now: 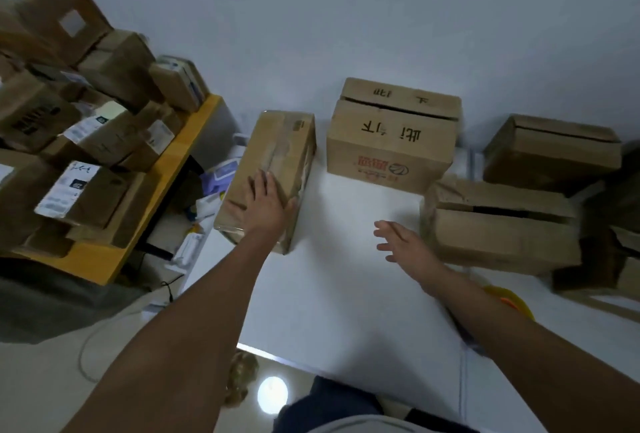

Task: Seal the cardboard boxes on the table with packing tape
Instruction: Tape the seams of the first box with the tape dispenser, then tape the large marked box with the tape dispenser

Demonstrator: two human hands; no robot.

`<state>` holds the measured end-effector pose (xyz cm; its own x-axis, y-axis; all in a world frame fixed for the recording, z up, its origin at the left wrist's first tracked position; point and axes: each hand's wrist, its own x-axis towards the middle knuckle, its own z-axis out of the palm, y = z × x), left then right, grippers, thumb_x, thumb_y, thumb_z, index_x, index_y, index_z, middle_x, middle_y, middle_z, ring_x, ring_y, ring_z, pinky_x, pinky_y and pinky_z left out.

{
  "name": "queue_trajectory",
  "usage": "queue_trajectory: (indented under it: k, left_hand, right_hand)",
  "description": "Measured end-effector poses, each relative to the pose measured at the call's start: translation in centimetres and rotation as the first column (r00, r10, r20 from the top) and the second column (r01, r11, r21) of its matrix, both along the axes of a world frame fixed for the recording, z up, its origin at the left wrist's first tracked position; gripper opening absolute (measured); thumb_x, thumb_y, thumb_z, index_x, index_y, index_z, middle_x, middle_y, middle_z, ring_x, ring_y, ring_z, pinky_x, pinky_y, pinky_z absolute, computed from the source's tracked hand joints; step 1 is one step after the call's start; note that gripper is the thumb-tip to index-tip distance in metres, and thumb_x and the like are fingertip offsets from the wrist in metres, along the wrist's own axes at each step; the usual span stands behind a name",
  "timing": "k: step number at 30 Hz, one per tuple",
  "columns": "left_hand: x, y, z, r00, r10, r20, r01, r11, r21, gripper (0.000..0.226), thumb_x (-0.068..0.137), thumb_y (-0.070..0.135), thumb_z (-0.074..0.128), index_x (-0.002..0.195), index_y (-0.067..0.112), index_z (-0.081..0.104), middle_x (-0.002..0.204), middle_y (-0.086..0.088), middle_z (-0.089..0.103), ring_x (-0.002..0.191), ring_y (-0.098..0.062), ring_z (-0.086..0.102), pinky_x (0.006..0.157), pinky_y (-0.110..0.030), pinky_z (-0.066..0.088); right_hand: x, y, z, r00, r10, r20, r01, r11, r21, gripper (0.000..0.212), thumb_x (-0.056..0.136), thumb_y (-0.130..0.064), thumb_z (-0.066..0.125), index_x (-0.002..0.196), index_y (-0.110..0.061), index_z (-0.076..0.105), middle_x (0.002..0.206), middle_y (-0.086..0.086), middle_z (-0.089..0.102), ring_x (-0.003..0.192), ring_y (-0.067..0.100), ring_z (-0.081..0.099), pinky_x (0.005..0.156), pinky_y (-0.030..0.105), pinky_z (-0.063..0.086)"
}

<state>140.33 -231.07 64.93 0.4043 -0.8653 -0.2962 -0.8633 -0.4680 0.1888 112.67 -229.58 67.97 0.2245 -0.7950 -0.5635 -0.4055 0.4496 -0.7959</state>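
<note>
The white table (346,294) holds four cardboard boxes: a printed box (391,141) far centre with its flaps unsealed, two open-seamed boxes (498,228) at right, and a taped box (273,169) at the left edge. The left hand (265,205) lies flat on the taped box, fingers spread, gripping nothing. The right hand (403,242) hovers open and empty, near the right boxes.

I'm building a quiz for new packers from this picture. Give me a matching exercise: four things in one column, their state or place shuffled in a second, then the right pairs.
Things:
1. left hand
2. right hand
3. box with printed characters
4. taped box

States or places:
A. top flaps closed, seam gapping, no tape seen
B. at the table's left edge, tape along its top
C. open, over the bare white table
D. laid flat on a box

Pairs: 1-D, 2-C, 3-A, 4-B
</note>
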Motion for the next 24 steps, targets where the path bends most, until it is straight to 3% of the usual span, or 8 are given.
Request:
queue_trajectory:
  k: [5,7,10,13,15,18,20,24]
  left_hand:
    - [0.6,-8.5,0.0,0.996,-0.089,-0.02,0.089,0.996,-0.005,0.084,0.098,0.063,0.032,0.158,0.016,-0.002,0.166,-0.004,-0.008,0.152,-0.03,-0.007,0.112,-0.073,0.01]
    - [0.7,-11.0,-0.1,0.995,-0.103,-0.016,0.103,0.995,0.005,0.083,0.099,0.063,0.031,0.158,0.015,-0.002,0.166,-0.003,-0.008,0.152,-0.028,-0.009,0.112,-0.074,0.007]
    - [0.3,-12.6,0.1,0.997,-0.071,-0.011,0.071,0.997,0.013,0.079,0.101,0.059,0.027,0.158,0.012,0.0,0.166,-0.006,-0.006,0.152,-0.029,-0.009,0.113,-0.073,0.004]
    - [-1.7,-12.5,0.8,0.988,-0.12,-0.098,0.094,0.968,-0.234,0.07,0.104,0.049,0.03,0.158,0.01,0.007,0.166,-0.011,-0.001,0.152,-0.031,-0.004,0.12,-0.059,0.003]
    - [-3.8,-12.9,1.3,0.923,-0.2,-0.33,0.059,0.918,-0.391,0.067,0.104,0.039,0.041,0.158,0.013,0.01,0.166,-0.008,0.006,0.152,-0.026,0.009,0.123,-0.047,0.014]
    - [-6.1,-13.5,2.1,0.733,-0.135,-0.667,-0.121,0.939,-0.323,0.053,0.102,0.026,0.052,0.151,0.019,0.034,0.153,-0.002,0.042,0.139,-0.023,0.041,0.113,-0.044,0.039]
    - [-6.5,-13.9,2.5,0.641,-0.039,-0.767,-0.218,0.948,-0.231,0.044,0.101,0.021,0.054,0.144,0.02,0.046,0.137,-0.001,0.058,0.127,-0.023,0.053,0.103,-0.039,0.047]
    - [-6.4,-14.6,3.4,0.52,0.07,-0.851,-0.325,0.938,-0.122,0.039,0.101,0.026,0.054,0.139,0.019,0.053,0.127,-0.001,0.062,0.121,-0.024,0.056,0.099,-0.041,0.05]
  right_hand:
    - [-1.5,-2.8,1.1,0.983,-0.181,-0.009,0.181,0.982,-0.051,0.034,0.104,-0.035,0.038,0.126,-0.017,0.055,0.122,0.0,0.059,0.099,0.012,0.059,0.078,0.022,0.046]
    - [-2.1,-4.2,1.6,0.967,-0.256,-0.01,0.254,0.964,-0.079,0.032,0.103,-0.036,0.039,0.123,-0.017,0.055,0.121,0.001,0.059,0.095,0.01,0.058,0.074,0.021,0.045]
    - [-3.3,-6.3,2.4,0.946,-0.316,-0.075,0.295,0.934,-0.202,0.031,0.103,-0.035,0.041,0.127,-0.021,0.055,0.12,-0.003,0.058,0.098,0.01,0.056,0.086,0.03,0.043]
    - [-3.8,-8.1,3.0,0.916,-0.395,-0.069,0.354,0.878,-0.322,0.034,0.102,-0.032,0.043,0.136,-0.025,0.049,0.123,-0.004,0.058,0.113,0.015,0.055,0.097,0.039,0.046]
    - [-3.8,-9.6,3.2,0.899,-0.436,-0.038,0.4,0.854,-0.332,0.041,0.101,-0.03,0.047,0.141,-0.027,0.04,0.125,-0.005,0.056,0.115,0.016,0.055,0.099,0.042,0.048]
    - [-3.7,-11.8,2.9,0.873,-0.488,0.032,0.485,0.855,-0.184,0.062,0.099,-0.031,0.053,0.152,-0.026,0.021,0.137,-0.005,0.046,0.121,0.023,0.055,0.104,0.047,0.045]
    - [-3.7,-13.1,2.9,0.847,-0.52,0.111,0.526,0.85,-0.03,0.061,0.1,-0.026,0.051,0.152,-0.018,0.02,0.138,-0.002,0.043,0.119,0.024,0.056,0.105,0.043,0.045]
    - [-3.6,-13.9,3.3,0.803,-0.568,0.182,0.56,0.823,0.1,0.052,0.1,-0.018,0.051,0.148,-0.013,0.032,0.137,0.013,0.053,0.121,0.025,0.055,0.111,0.043,0.039]
